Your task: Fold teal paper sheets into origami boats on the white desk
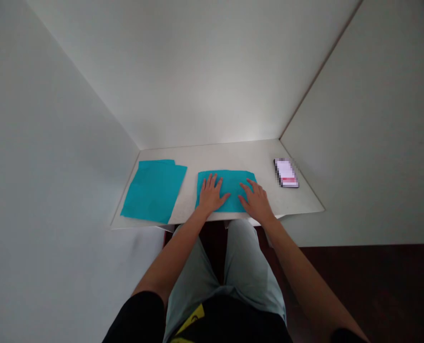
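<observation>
A teal sheet (232, 186), of paper or cloth, I cannot tell which, lies flat near the front edge of a white tabletop (229, 157). My left hand (212, 194) rests palm down on its left part, fingers spread and thumb pointing inward. On the right part lies my right hand (256, 200), its fingers apart and slightly bent, the palm over the sheet's right edge. Neither hand grips anything. To the left, apart from my hands, are more teal sheets (154, 190), overlapping, with one showing behind the top one.
A phone (286, 172) with a lit, blurred screen lies at the tabletop's right side. White walls (212, 76) enclose the table at the back, left and right. My legs (245, 257) are below the front edge, above a dark reddish floor (369, 286).
</observation>
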Motion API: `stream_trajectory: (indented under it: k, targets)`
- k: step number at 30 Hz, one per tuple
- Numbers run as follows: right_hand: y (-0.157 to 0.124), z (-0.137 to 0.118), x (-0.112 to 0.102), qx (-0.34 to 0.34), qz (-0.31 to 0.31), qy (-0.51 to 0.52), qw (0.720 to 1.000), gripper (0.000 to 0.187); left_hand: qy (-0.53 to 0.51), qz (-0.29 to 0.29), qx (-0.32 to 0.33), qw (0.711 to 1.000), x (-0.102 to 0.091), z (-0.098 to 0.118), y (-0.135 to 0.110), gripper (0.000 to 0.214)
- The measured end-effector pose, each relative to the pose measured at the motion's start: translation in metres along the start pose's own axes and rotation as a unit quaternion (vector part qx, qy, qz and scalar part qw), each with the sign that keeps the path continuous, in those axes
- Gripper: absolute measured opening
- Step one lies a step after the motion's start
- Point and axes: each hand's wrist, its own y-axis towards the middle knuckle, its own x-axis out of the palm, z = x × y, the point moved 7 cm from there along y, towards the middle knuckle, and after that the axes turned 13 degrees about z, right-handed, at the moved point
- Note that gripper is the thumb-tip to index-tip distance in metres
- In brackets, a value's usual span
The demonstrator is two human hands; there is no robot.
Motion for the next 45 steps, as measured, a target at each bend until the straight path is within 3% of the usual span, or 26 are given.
stream_trajectory:
  k: [3,7,11,17,19,21,24,26,28,34,40,43,45]
  targets:
    - [0.007,0.024,0.011,0.079,0.007,0.002,0.997,0.055,0.024,-0.008,-0.040,0.999,0.010,-0.016,-0.003,0.086]
    - [0.031,0.056,0.030,0.162,-0.023,0.074,0.984,0.054,0.025,-0.028,-0.053,0.998,0.008,-0.029,-0.013,0.087]
    - [0.060,0.055,0.048,0.123,-0.073,0.161,0.976,0.045,0.036,-0.016,-0.043,0.998,-0.001,-0.031,-0.024,0.088]
    - [0.066,0.057,0.030,0.097,-0.045,0.056,0.993,0.050,0.053,-0.004,-0.055,0.997,-0.004,-0.031,-0.033,0.092]
    - [0.059,0.043,0.019,0.078,-0.009,0.004,0.997,0.051,0.052,-0.001,-0.058,0.997,-0.005,-0.030,-0.033,0.093]
    - [0.050,0.011,0.017,0.031,0.023,-0.017,0.999,0.054,0.053,0.005,-0.059,0.997,-0.005,-0.029,-0.032,0.091]
    - [0.033,-0.051,0.044,-0.072,-0.049,0.032,0.996,0.060,0.056,-0.003,-0.059,0.997,-0.005,-0.030,-0.032,0.084]
    - [0.023,-0.072,0.066,-0.063,-0.097,0.042,0.992,0.063,0.058,-0.015,-0.057,0.997,-0.004,-0.030,-0.032,0.081]
    - [0.017,-0.078,0.079,-0.049,-0.113,0.045,0.991,0.066,0.058,-0.021,-0.055,0.997,-0.003,-0.030,-0.032,0.080]
    - [0.013,-0.037,0.071,-0.040,-0.109,0.005,0.993,0.076,0.055,-0.002,-0.054,0.997,-0.003,-0.032,-0.032,0.078]
    - [0.017,0.011,0.061,-0.010,-0.107,-0.048,0.993,0.088,0.068,0.024,-0.061,0.996,-0.004,-0.052,-0.036,0.082]
    - [0.020,0.014,0.062,-0.010,-0.096,-0.080,0.992,0.091,0.080,0.036,-0.055,0.995,-0.005,-0.059,-0.037,0.084]
    - [0.022,0.003,0.066,-0.017,-0.080,-0.088,0.993,0.087,0.084,0.041,-0.049,0.994,-0.004,-0.059,-0.038,0.085]
